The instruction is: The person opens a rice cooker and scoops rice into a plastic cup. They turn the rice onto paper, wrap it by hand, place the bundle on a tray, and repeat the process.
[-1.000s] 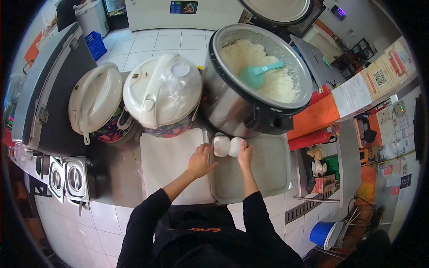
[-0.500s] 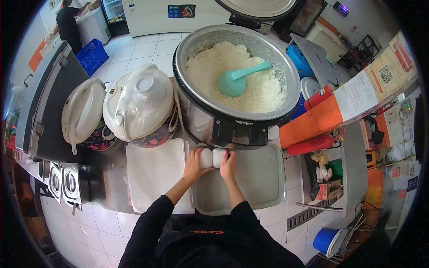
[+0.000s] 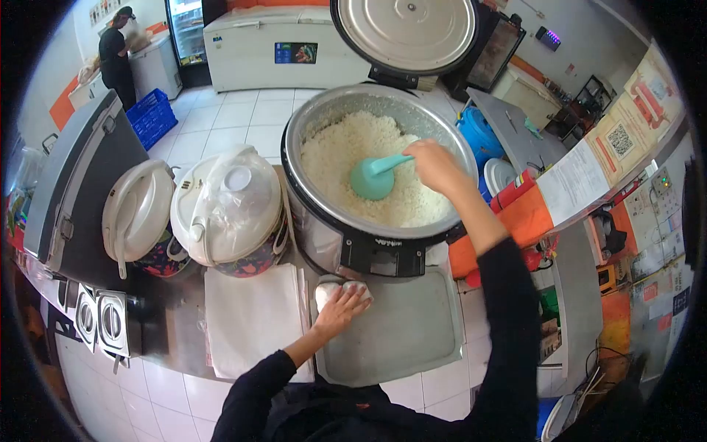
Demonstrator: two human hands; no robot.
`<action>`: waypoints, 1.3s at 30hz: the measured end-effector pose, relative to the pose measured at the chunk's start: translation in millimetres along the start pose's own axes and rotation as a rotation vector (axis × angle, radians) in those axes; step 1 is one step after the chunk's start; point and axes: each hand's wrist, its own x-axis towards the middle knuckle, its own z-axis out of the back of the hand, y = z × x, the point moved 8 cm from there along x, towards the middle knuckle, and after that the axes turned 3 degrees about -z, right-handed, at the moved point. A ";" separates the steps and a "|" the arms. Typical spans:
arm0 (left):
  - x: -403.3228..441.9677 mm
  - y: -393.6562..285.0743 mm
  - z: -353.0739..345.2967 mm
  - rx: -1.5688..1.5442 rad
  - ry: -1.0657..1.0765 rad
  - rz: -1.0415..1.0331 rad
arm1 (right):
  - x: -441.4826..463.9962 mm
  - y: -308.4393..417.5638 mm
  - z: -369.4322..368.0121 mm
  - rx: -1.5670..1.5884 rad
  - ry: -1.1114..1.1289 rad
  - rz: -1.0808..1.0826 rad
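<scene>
My right hand (image 3: 436, 166) is closed round the handle of a teal rice paddle (image 3: 374, 179), whose head rests on white rice (image 3: 412, 205) inside the large open cooker (image 3: 317, 233). My left hand (image 3: 341, 309) lies with its fingers over two small white containers (image 3: 322, 292) at the top left corner of a grey tray (image 3: 390, 335). Whether it grips them cannot be made out. Left of the tray is a stack of white paper sheets (image 3: 254, 313).
Two lidded pots, one white-lidded (image 3: 140, 210) and one with plastic on top (image 3: 228, 210), stand left of the cooker. Beyond them is a grey box (image 3: 81, 191). Metal containers (image 3: 113, 322) sit at the left. Another person (image 3: 115, 59) stands far back.
My right hand has left the white containers, moved up to the cooker and taken hold of the paddle's handle. My left hand has moved over the containers. The camera view has tilted up.
</scene>
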 end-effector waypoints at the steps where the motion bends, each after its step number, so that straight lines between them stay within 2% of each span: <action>1: 0.0 1.2 -1.5 -0.055 -0.008 0.019 | 17.8 -10.8 -25.2 -0.041 0.195 -0.035; 2: -0.7 0.3 3.3 -0.028 0.003 0.020 | 28.4 -15.5 -46.1 -0.081 0.388 -0.071; 3: -1.5 1.1 6.9 -0.013 -0.007 0.020 | 38.0 -14.2 -52.2 -0.087 0.371 -0.068; 5: -4.2 0.5 2.2 0.002 0.011 0.005 | 42.5 -12.6 -81.5 -0.409 0.620 0.007; 6: -7.7 2.6 -1.3 -0.057 -0.015 -0.002 | 44.6 -15.8 -84.7 -0.419 0.607 0.009; 7: -13.1 5.2 6.2 -0.047 -0.027 -0.002 | 45.1 -16.0 -86.5 -0.384 0.555 0.111; 8: -22.1 13.8 17.5 -0.118 -0.001 0.108 | 49.0 -8.1 -80.3 -0.350 0.505 0.215; 9: -32.5 22.1 19.4 -0.194 0.028 0.217 | 56.9 -11.3 -75.4 -0.358 0.502 0.215; 10: -46.6 33.1 10.5 -0.323 -0.074 0.324 | 68.1 -12.7 -52.4 -0.335 0.389 0.149; 11: -49.7 33.1 16.7 -0.325 -0.078 0.316 | 75.8 -16.5 -34.8 -0.310 0.278 0.082; 12: -55.7 34.6 31.2 -0.351 -0.091 0.364 | 78.6 -21.1 -34.8 -0.316 0.277 0.075; 13: -59.0 38.5 38.1 -0.375 -0.103 0.413 | 84.6 -29.9 -23.3 -0.386 0.140 -0.010; 14: -55.8 37.6 33.4 -0.375 -0.108 0.408 | 89.2 -37.4 -11.2 -0.454 0.001 -0.092; 15: -45.9 21.9 23.3 -0.346 -0.050 0.255 | 90.8 -38.1 -14.7 -0.459 -0.001 -0.095; 16: -36.2 8.8 14.1 -0.314 0.008 0.101 | 89.2 -42.0 -23.4 -0.414 0.088 -0.196; 17: -25.1 11.8 10.4 -0.318 0.006 0.096 | 87.0 -49.1 -32.3 -0.370 0.179 -0.297; 19: -5.8 6.6 5.1 -0.136 0.017 -0.034 | 87.5 -56.1 -35.9 -0.328 0.205 -0.337; 23: -4.7 16.1 5.2 -0.248 -0.017 -0.011 | 91.1 -59.8 -42.4 -0.276 0.280 -0.329; 30: -9.1 18.6 9.3 -0.201 -0.085 0.069 | 82.2 -41.2 -51.5 -0.259 0.455 -0.316; 35: -8.7 20.4 9.4 -0.246 -0.072 0.061 | 66.1 -16.7 -72.3 -0.257 0.544 -0.161; 39: -9.5 21.3 9.3 -0.244 -0.084 0.066 | 53.2 -4.0 -84.6 -0.223 0.673 -0.156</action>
